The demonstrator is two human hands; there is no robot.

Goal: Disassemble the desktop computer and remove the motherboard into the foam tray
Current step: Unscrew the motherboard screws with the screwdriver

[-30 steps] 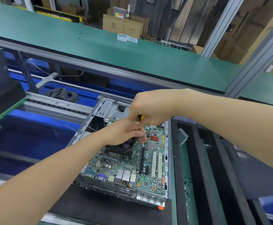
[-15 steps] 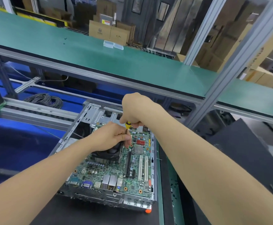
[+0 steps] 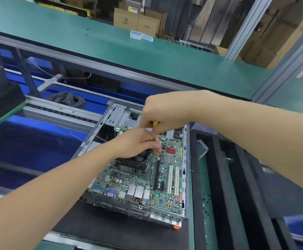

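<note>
**Yellow handle in the right fist, left fingers bunched below it**

Yellow plastic shows between the curled fingers of the right hand [image 3: 158, 112], which grips the handle of a screwdriver [image 3: 155, 123] held upright over the board. Just beneath it, touching it, the left hand [image 3: 138, 141] has its fingers drawn together and pointing down, one fingertip [image 3: 157, 150] at the board's surface. The shaft is hidden behind them, so I cannot tell whether they pinch it or only steady it.

Under both hands lies the motherboard [image 3: 147, 179], green and seated in the open metal computer case [image 3: 115, 116]. The left hand partly covers the black cooler fan [image 3: 138, 162]; a red finned part [image 3: 170, 150] sits just right of the fingertips, and two white slots [image 3: 172, 179] run along the board nearer the camera. The case rests on a black mat [image 3: 111, 231].

Beside the case on its right stands the foam tray [image 3: 219, 177], black with long parallel slots, holding no board.

Behind the case a grey coil of cable [image 3: 69, 99] lies among blue bins. Above runs a green belt [image 3: 111, 49] with two small clear boxes [image 3: 141, 36] on it, and cardboard cartons [image 3: 138, 20] are stacked beyond.
</note>
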